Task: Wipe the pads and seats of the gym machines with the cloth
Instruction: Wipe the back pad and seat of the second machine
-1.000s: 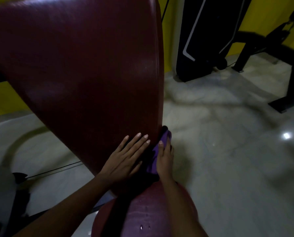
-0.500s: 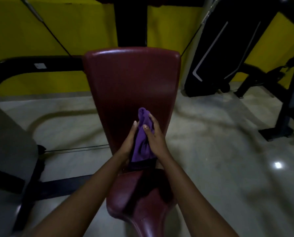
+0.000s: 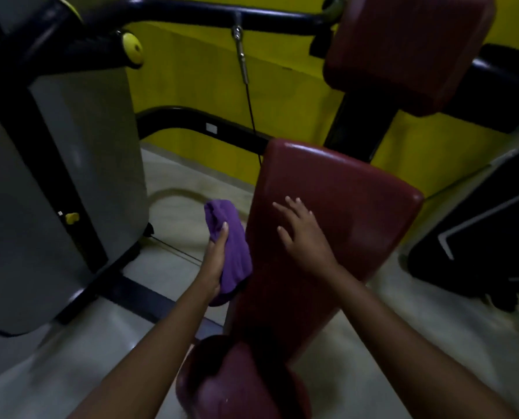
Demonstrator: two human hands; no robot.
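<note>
Cloth (image 3: 232, 243), purple and bunched, sits at the left edge of the red back pad (image 3: 358, 219); left-hand grip (image 3: 216, 264) is curled round it. Right-hand grip (image 3: 305, 237) lies flat on the pad face, fingers spread, holding nothing; red seat (image 3: 237, 385) shows below.

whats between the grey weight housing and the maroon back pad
In the head view, the left hand holding the purple cloth is in that gap, right beside the back pad's left edge, with pale floor and a thin black cable behind.
</note>
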